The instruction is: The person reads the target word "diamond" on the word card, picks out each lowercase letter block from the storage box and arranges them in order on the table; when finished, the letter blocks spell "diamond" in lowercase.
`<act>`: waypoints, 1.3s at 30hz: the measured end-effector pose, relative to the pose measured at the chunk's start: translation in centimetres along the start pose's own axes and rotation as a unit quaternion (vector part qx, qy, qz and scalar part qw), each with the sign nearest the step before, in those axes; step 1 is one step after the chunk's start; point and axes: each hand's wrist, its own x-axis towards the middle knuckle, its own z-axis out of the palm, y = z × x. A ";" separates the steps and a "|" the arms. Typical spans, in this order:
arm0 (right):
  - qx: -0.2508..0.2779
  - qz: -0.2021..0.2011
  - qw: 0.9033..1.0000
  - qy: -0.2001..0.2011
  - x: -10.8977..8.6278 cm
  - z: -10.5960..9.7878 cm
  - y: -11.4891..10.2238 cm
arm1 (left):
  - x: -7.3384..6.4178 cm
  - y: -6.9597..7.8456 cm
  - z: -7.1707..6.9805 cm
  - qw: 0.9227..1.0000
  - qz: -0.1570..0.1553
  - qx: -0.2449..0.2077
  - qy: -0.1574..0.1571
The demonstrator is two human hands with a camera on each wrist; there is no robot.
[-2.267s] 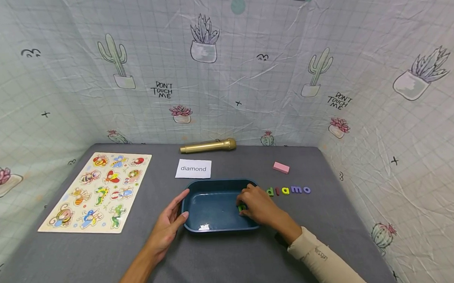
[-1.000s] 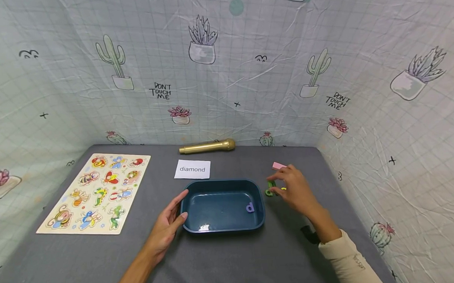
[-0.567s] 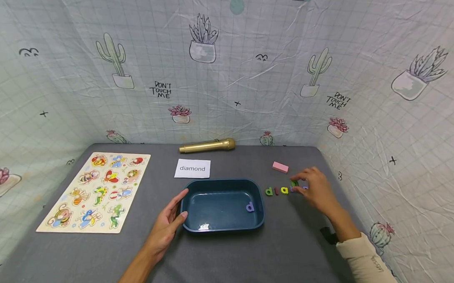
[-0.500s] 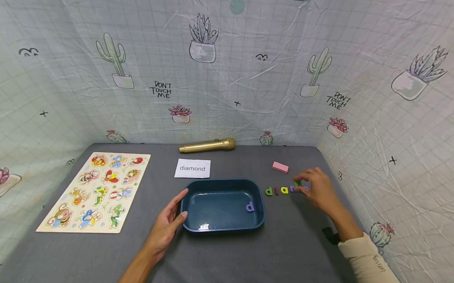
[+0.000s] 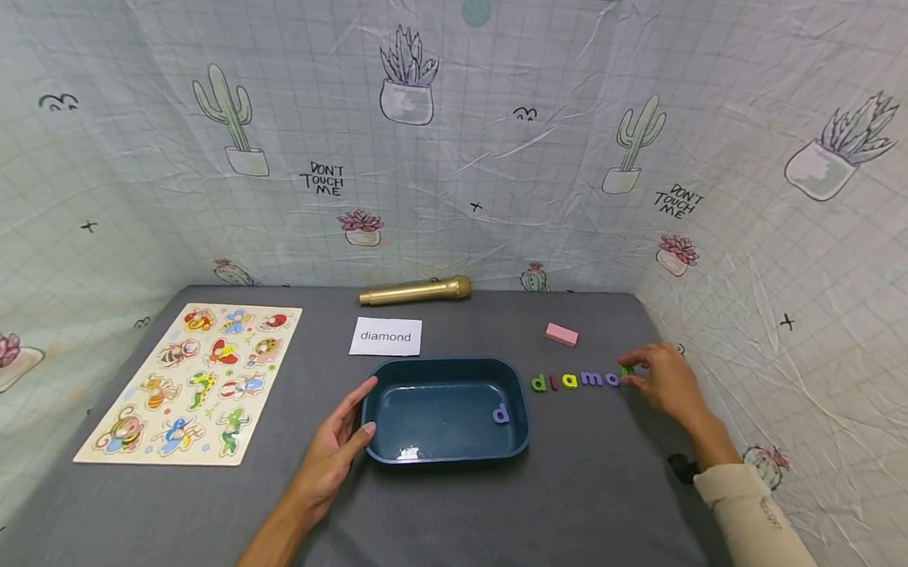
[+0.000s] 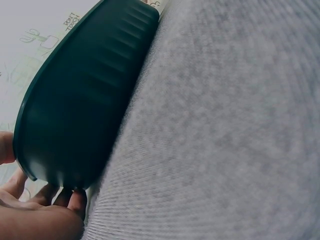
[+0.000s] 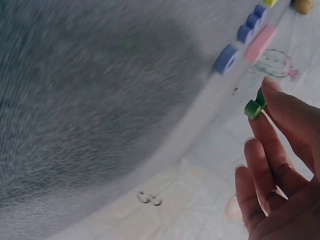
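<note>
In the head view my left hand (image 5: 332,455) holds the left end of a dark blue plastic tray (image 5: 447,459). The left wrist view shows the fingers against the outer wall of the tray (image 6: 85,95), with the thumb at its rim. A purple letter d (image 5: 500,414) lies inside, near the right end. To the right of the tray, my right hand (image 5: 668,384) pinches a small green letter (image 7: 253,108) between thumb and index finger. It is beside the purple letter o (image 5: 612,380), the last of a row reading "diamo" that starts with a green d (image 5: 538,383).
A white card (image 5: 385,337) printed "diamond" lies behind the tray. Farther back is a gold microphone (image 5: 415,291). A pink block (image 5: 562,335) sits behind the letter row. At the left lies a board of insect pictures (image 5: 190,384). A printed cloth (image 5: 451,192) surrounds the table.
My right hand has taken the green letter out of the tray and carried it rightward along the row to beyond the o. The left hand has stayed on the tray.
</note>
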 end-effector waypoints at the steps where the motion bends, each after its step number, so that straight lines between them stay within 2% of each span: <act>1: 0.000 0.003 1.000 -0.004 0.0 0.0 0.3 | 0.0 0.0 0.0 1.000 0.000 0.000 0.000; 9: 0.008 0.023 0.999 -0.036 0.4 0.5 1.9 | 0.0 -0.1 0.0 1.000 0.008 -0.006 -0.005; 17: 0.010 0.021 0.997 -0.069 0.9 1.4 2.5 | 0.1 -0.2 -0.1 1.000 0.011 -0.005 -0.004; 23: -0.003 0.011 0.998 -0.059 1.1 1.4 2.0 | 0.1 -0.2 -0.1 1.000 0.020 -0.006 -0.005; 28: -0.004 -0.010 1.000 -0.026 1.3 0.3 -0.7 | 0.1 -0.2 0.0 1.000 0.020 -0.004 -0.004; 34: 0.004 -0.050 0.999 0.008 1.5 -1.4 -6.2 | 0.1 -0.1 0.0 1.000 0.021 -0.004 -0.004; 39: 0.025 -0.092 0.995 0.011 1.2 -1.7 -10.7 | 0.1 0.0 0.1 1.000 0.013 -0.001 -0.002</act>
